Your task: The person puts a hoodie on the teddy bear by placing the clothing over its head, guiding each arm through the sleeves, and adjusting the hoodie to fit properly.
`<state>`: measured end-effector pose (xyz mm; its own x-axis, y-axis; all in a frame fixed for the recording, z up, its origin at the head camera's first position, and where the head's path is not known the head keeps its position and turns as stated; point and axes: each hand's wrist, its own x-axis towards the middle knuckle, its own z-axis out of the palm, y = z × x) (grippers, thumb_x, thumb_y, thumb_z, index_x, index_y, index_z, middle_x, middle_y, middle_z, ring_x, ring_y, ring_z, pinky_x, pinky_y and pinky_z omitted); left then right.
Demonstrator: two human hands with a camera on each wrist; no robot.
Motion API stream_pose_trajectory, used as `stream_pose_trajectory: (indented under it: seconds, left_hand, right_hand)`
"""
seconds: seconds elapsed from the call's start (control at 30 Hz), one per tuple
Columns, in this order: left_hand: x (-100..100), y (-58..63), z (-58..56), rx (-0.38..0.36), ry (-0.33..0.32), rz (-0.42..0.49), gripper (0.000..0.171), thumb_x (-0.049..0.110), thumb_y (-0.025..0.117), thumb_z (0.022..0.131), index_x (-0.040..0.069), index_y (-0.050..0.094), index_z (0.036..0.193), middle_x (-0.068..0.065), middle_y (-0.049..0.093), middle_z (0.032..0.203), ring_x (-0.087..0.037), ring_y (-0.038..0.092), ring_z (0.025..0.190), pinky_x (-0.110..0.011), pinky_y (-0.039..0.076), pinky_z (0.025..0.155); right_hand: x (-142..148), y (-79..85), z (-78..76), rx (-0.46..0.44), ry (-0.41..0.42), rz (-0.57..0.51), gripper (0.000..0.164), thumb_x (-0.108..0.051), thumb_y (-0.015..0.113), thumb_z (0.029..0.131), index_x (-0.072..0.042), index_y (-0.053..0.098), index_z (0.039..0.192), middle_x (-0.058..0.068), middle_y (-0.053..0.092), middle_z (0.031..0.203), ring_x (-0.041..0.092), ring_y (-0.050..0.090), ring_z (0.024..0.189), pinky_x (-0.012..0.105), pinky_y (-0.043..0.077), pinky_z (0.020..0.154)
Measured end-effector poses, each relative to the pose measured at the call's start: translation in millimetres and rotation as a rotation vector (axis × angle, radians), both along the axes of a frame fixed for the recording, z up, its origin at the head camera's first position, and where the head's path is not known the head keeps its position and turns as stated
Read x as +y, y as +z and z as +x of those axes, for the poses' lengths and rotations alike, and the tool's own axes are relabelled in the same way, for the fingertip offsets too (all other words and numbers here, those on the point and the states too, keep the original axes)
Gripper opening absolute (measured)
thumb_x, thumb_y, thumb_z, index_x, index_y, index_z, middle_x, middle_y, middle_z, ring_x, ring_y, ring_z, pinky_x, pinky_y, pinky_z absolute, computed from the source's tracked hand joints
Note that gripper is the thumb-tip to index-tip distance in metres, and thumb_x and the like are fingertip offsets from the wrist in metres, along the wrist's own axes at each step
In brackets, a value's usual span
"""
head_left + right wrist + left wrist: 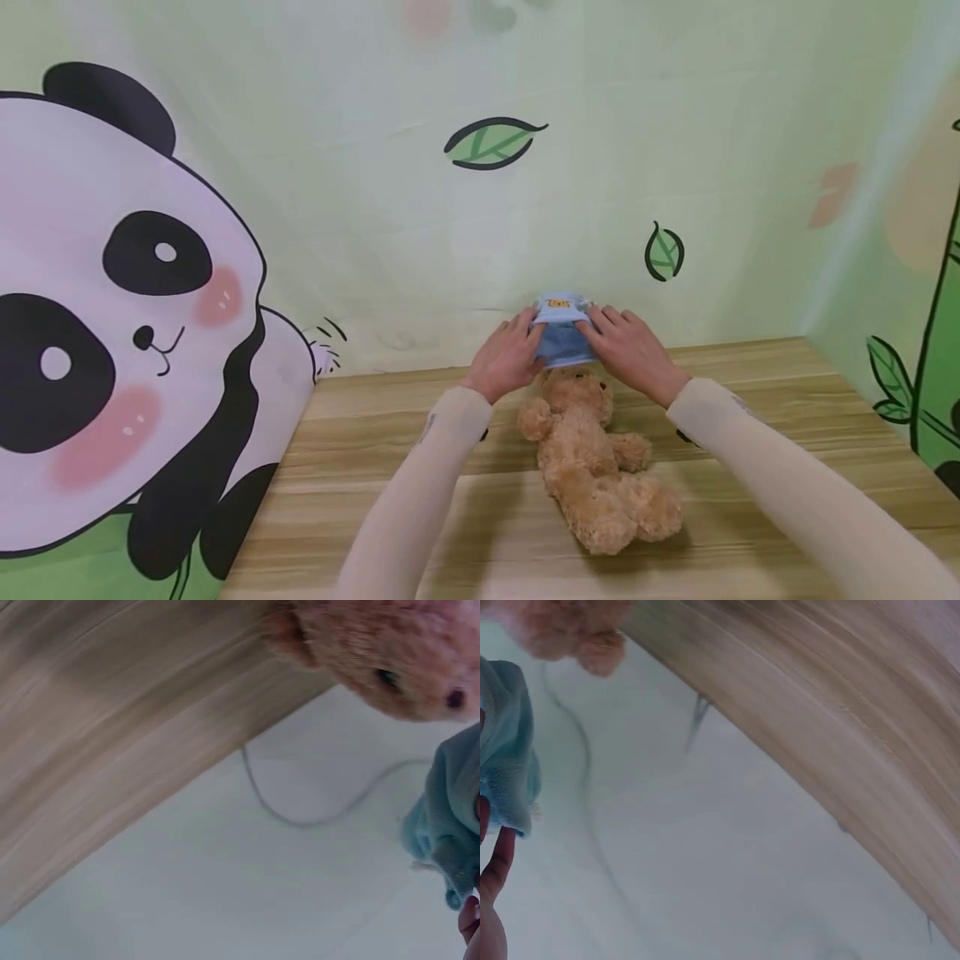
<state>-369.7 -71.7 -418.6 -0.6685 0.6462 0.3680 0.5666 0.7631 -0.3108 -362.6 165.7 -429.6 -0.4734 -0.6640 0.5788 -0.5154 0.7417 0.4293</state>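
A small light-blue doll's garment [564, 343] with a yellow bear face printed on it is stretched between two hands, just beyond a teddy bear's head. My left hand [504, 357] pinches its left side, and my right hand [632, 350] pinches the right side. Below them the brown plush teddy bear [577, 454] lies on its back, legs toward me. In the left wrist view, fingers [501, 859] hold the edge of the blue cloth [510, 750]. From the right wrist, the bear's head [405, 656] appears beside the cloth [450, 817]; most of that hand is out of frame.
The bear lies on a wood-grain table [375, 442]. Behind the table's far edge hangs a pale green backdrop [420, 250] with leaf drawings. A large printed panda [150, 333] fills the left side. Dark small items partly show by both sleeves.
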Motion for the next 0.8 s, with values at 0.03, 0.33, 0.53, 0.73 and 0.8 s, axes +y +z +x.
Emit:
stream_pose_trajectory:
  seconds: [0.03,0.33,0.53,0.73,0.8]
  left_hand:
    - [0,-2.8,-3.4,0.006,0.0,-0.003,0.064,0.04,0.067,0.091,0.007,0.043,0.141,-0.013,0.044,0.138,-0.02,0.058,0.112,-0.035,0.051,0.086]
    - [0,-29.9,-23.0,0.099,-0.02,-0.013,0.051,0.036,0.067,0.093,0.007,0.05,0.132,-0.012,0.047,0.137,-0.022,0.056,0.118,-0.036,0.049,0.096]
    - [5,-47.6,-28.0,0.145,-0.024,-0.024,0.051,0.036,0.068,0.092,0.008,0.052,0.131,-0.011,0.048,0.136,-0.022,0.054,0.12,-0.035,0.048,0.096]
    - [9,-62.3,-31.1,0.2,-0.025,-0.062,0.04,0.03,0.061,0.097,0.01,0.053,0.131,-0.01,0.048,0.138,-0.022,0.055,0.121,-0.031,0.051,0.096]
    - [10,-66.5,-32.5,0.222,-0.032,-0.058,0.035,0.024,0.057,0.099,0.01,0.054,0.13,-0.011,0.048,0.137,-0.022,0.056,0.12,-0.029,0.053,0.092]
  right_hand:
    - [0,-3.5,-3.8,0.003,-0.002,0.006,0.038,-0.015,0.071,0.09,-0.007,0.056,0.124,0.017,0.059,0.117,0.031,0.061,0.098,0.041,0.053,0.069]
    - [2,-31.1,-26.6,0.032,0.026,0.015,0.036,-0.014,0.07,0.09,-0.007,0.054,0.122,0.016,0.059,0.116,0.03,0.06,0.097,0.042,0.053,0.071]
    - [8,-47.1,-34.4,0.027,0.016,0.023,0.038,-0.015,0.072,0.089,-0.009,0.054,0.122,0.015,0.059,0.118,0.03,0.06,0.098,0.041,0.052,0.072]
    - [14,-60.3,-39.4,0.03,0.022,0.007,0.021,-0.017,0.052,0.102,-0.009,0.055,0.121,0.014,0.058,0.124,0.03,0.059,0.099,0.042,0.052,0.072]
    - [16,-64.2,-41.6,0.039,0.031,-0.004,0.027,-0.018,0.032,0.108,-0.009,0.055,0.121,0.014,0.058,0.125,0.03,0.059,0.099,0.041,0.052,0.071]
